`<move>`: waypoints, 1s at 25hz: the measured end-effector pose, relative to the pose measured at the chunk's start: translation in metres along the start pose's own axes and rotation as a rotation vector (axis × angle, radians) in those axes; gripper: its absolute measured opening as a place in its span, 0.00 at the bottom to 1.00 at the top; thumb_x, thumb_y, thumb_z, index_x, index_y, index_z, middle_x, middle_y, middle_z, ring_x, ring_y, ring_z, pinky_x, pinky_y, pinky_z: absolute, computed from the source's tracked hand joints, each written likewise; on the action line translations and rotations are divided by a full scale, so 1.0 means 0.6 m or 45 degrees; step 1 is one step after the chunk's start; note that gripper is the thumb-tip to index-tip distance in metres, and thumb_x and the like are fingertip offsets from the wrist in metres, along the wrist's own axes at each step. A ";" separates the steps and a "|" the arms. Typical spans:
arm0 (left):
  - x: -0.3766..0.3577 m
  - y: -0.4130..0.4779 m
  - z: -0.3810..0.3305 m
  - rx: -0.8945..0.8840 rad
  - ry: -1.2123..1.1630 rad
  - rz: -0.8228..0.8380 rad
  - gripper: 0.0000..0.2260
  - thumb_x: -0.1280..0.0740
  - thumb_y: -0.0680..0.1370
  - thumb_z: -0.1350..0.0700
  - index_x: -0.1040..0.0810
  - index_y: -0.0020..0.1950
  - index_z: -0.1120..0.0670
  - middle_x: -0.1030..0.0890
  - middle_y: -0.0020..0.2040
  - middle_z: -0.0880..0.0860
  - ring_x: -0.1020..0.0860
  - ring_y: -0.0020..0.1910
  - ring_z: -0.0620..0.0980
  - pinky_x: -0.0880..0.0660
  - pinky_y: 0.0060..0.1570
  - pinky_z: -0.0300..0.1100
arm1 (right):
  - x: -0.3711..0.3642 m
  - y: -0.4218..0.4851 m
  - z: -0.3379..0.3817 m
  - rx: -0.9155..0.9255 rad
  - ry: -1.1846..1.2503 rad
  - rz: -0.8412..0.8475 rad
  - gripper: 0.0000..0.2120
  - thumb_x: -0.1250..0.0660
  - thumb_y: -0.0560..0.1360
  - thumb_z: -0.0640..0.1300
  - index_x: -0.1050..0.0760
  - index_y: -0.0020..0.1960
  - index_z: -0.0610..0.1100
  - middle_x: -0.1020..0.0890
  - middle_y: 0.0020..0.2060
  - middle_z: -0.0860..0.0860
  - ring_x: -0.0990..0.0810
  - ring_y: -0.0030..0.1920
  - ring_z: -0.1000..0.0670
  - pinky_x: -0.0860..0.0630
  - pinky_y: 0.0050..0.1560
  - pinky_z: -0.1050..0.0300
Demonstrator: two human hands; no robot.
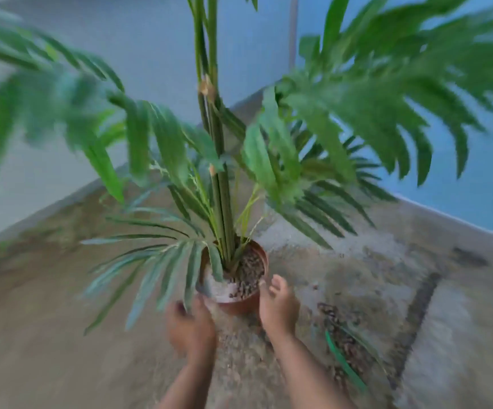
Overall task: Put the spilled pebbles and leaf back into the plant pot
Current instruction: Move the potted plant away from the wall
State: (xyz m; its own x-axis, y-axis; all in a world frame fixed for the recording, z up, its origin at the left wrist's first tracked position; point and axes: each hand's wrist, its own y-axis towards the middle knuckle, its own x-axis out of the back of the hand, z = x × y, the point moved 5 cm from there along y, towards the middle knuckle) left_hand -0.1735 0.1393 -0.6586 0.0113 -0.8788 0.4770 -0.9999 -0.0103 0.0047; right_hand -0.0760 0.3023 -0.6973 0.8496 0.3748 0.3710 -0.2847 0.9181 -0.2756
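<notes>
Pretty blurry shot: both hands sit low center, left hand [190, 323] and right hand [277, 305] cupped loosely against the plant pot [239, 305], fingers spread. Spilled pebbles [341, 326] and the leaf [344, 361] lie on the floor [62, 335] at lower right.

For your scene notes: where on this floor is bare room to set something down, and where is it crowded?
Bare floor lies left of the left hand. Right of the right hand it is crowded: spilled pebbles and fallen leaf. Fronds overhang the pot.
</notes>
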 end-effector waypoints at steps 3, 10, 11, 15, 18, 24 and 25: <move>-0.039 0.114 0.098 0.461 0.070 -0.030 0.27 0.31 0.74 0.42 0.25 0.61 0.63 0.20 0.52 0.62 0.21 0.54 0.63 0.26 0.54 0.51 | -0.063 0.041 -0.034 -0.030 0.091 0.051 0.24 0.39 0.81 0.51 0.33 0.74 0.42 0.24 0.68 0.41 0.25 0.66 0.42 0.29 0.60 0.53; -0.108 0.157 0.154 0.469 -0.195 0.215 0.07 0.27 0.70 0.54 0.19 0.40 0.58 0.17 0.39 0.59 0.19 0.38 0.56 0.21 0.43 0.49 | -0.106 0.063 -0.044 0.032 -0.090 -0.069 0.21 0.41 0.81 0.41 0.33 0.74 0.47 0.18 0.59 0.41 0.18 0.53 0.41 0.29 0.42 0.57; -0.107 0.162 0.164 0.498 -0.229 0.194 0.10 0.27 0.72 0.55 0.18 0.48 0.61 0.17 0.43 0.59 0.18 0.43 0.56 0.21 0.49 0.52 | -0.104 0.053 -0.036 0.087 -0.164 -0.083 0.22 0.41 0.81 0.40 0.33 0.75 0.46 0.17 0.55 0.40 0.17 0.49 0.41 0.30 0.39 0.58; -0.106 0.134 0.194 0.430 -0.377 0.161 0.10 0.28 0.67 0.57 0.15 0.45 0.60 0.16 0.41 0.56 0.19 0.43 0.52 0.22 0.46 0.48 | -0.098 0.052 -0.024 0.437 -0.326 0.055 0.23 0.40 0.81 0.43 0.37 0.76 0.49 0.16 0.43 0.41 0.22 0.35 0.49 0.36 0.31 0.59; -0.084 0.128 0.189 0.365 -0.062 0.049 0.13 0.28 0.71 0.53 0.16 0.48 0.62 0.15 0.42 0.62 0.16 0.43 0.58 0.21 0.42 0.50 | -0.100 0.109 -0.031 0.336 -0.203 0.112 0.19 0.40 0.82 0.46 0.28 0.71 0.46 0.15 0.49 0.42 0.17 0.46 0.44 0.27 0.40 0.57; -0.085 0.184 0.154 0.294 0.078 0.104 0.13 0.29 0.75 0.56 0.17 0.36 0.65 0.21 0.29 0.67 0.19 0.32 0.60 0.28 0.31 0.50 | -0.134 0.079 -0.049 0.247 -0.224 -0.027 0.19 0.39 0.80 0.41 0.27 0.70 0.46 0.16 0.42 0.35 0.18 0.41 0.36 0.29 0.36 0.53; -0.084 0.176 0.146 0.283 0.017 0.143 0.12 0.28 0.73 0.57 0.18 0.32 0.62 0.23 0.25 0.63 0.23 0.26 0.55 0.28 0.28 0.49 | -0.130 0.074 -0.051 0.235 -0.200 -0.050 0.20 0.40 0.80 0.41 0.28 0.71 0.48 0.16 0.43 0.35 0.18 0.40 0.37 0.29 0.36 0.52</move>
State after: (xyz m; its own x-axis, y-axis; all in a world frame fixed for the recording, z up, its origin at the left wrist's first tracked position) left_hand -0.2799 0.1409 -0.7590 -0.1014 -0.8740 0.4753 -0.9702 -0.0189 -0.2417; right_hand -0.1417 0.3100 -0.7655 0.7861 0.3406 0.5158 -0.3416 0.9348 -0.0968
